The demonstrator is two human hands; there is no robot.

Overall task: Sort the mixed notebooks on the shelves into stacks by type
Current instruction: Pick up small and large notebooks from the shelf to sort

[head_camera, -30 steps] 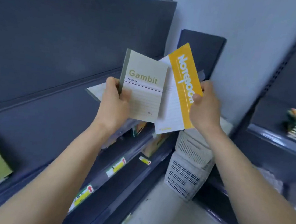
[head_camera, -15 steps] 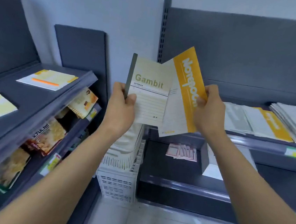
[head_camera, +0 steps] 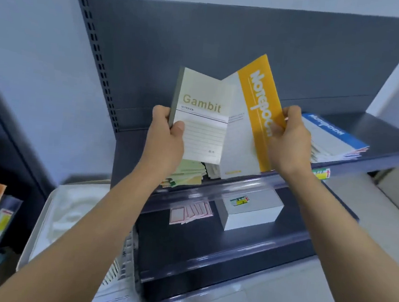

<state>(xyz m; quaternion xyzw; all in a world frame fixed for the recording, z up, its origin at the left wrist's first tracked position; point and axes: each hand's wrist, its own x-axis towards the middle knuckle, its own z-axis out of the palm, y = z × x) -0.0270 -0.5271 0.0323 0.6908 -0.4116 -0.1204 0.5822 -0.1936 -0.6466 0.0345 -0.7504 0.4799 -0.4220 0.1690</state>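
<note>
Over the shelf (head_camera: 377,131), left hand (head_camera: 165,138) grips Gambit notebook (head_camera: 202,121), right hand (head_camera: 290,143) yellow notebook (head_camera: 256,100).

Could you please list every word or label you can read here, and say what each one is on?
"Gambit": cream notebook, held by the left hand.
"NOTEBOOK": small print beneath it.
"Notebook": yellow-banded notebook, pinched by the right hand.
"Notebook": blue notebook on the shelf, blurred.
Shelf-edge tags: too blurred to read.
</note>
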